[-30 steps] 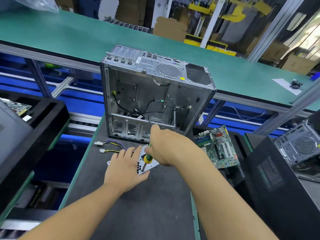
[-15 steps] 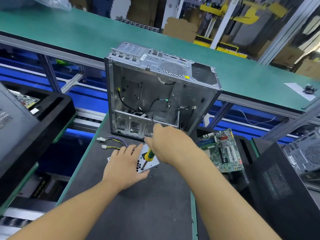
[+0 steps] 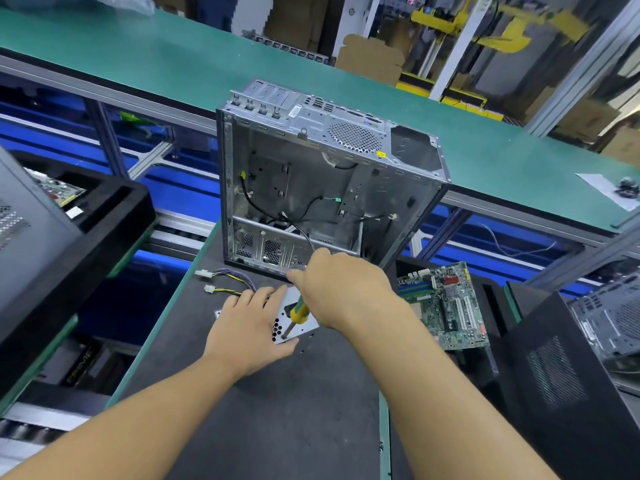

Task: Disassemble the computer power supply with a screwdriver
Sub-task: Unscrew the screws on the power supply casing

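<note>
A silver power supply [image 3: 304,323] with a perforated face lies on the dark mat [image 3: 277,410], mostly hidden under my hands. Its purple and yellow cables [image 3: 228,282] with white plugs trail to the left. My left hand [image 3: 249,327] rests flat on the unit with fingers spread. My right hand [image 3: 343,289] grips a screwdriver [image 3: 298,313] with a yellow and green handle, shaft pointing down onto the unit's near corner.
An empty open computer case [image 3: 322,188] stands upright just behind the power supply. A green motherboard [image 3: 446,306] lies to the right, beside a black case panel [image 3: 561,382]. A black tray [image 3: 86,230] sits at left. A green conveyor [image 3: 173,57] runs behind.
My hands and the screwdriver stay on the power supply. The view has shifted slightly, so the whole scene slides a little right and down in the picture.
</note>
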Demonstrator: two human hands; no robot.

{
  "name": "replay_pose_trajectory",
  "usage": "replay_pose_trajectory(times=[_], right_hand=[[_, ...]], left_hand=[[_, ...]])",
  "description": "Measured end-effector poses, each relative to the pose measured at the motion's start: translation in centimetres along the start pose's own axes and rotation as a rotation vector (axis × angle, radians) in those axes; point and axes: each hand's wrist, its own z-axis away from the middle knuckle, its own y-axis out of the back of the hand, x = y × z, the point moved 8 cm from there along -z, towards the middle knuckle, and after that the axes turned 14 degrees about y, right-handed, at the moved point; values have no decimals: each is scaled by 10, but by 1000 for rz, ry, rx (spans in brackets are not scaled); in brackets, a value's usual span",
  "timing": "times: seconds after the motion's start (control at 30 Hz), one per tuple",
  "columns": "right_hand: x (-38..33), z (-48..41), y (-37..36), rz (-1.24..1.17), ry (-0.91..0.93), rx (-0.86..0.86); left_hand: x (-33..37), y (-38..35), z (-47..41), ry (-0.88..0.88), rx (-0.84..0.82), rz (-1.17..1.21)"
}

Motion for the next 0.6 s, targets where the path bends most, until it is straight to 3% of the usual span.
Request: replay_pose_trajectory(times=[0.1, 0.3, 0.43, 0.5, 0.6], right_hand=[[2, 2, -3, -179, 49, -29], [-4, 6, -2, -284, 149, -34], [9, 1, -3, -187, -71, 11], [10, -1, -1, -49, -56, -3], [8, 0, 1, -159, 10, 28]], left_hand=[[0, 0, 0, 3, -16, -10], [3, 4, 0, -27, 31, -27], [-2, -6, -1, 7, -27, -42], [-1, -5, -1, 6, -21, -34], [-1, -4, -2, 1, -18, -36]])
